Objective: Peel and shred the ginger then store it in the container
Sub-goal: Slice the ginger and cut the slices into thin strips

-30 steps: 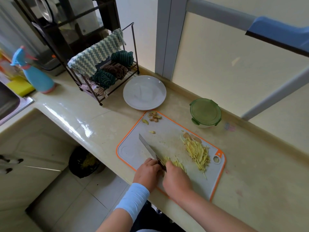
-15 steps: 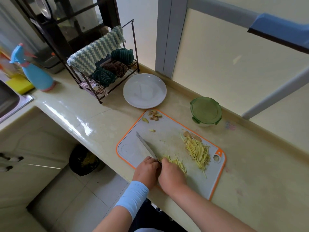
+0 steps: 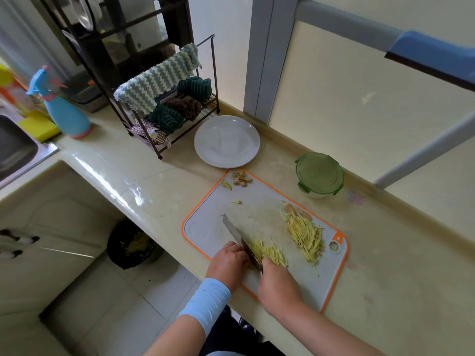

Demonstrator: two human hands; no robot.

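grey orange-rimmed board [image 3: 205, 227], near edge | right hand [image 3: 279, 283] grips steel knife [image 3: 235, 233] | left hand [image 3: 226, 260]: grip hidden, against blade | risk: nicked fingers

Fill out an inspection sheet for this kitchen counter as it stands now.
Surface: beige countertop; grey cutting board, orange rim, at its near edge.
Job's things: knife over the board; shredded ginger in a far pile, more shreds beside the blade; peel scraps at the board's far corner; container, green lid on, behind the board.
Clutter: white plate, cloth rack, spray bottle, yellow sponge.
Grips: right hand holds the knife; left hand curled beside the blade, contents hidden.
Cables: nothing seen.
Surroundings: sink at left; bin on the floor below.
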